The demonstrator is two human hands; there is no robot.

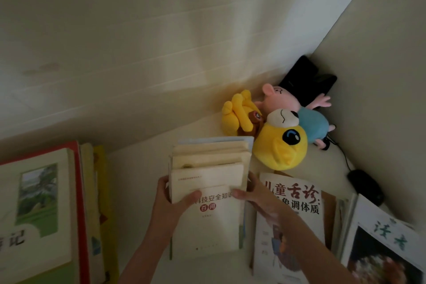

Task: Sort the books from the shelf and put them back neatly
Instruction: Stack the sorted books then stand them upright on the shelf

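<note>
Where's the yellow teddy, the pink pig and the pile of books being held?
yellow teddy (280, 145): head view, on its round yellow head.
pink pig (273, 97): head view, on its pink face.
pile of books (214, 228): head view, on the front book's pale cover.

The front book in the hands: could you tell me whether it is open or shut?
Shut. The front book shows its flat cover and title; the left hand and right hand grip it.
</note>
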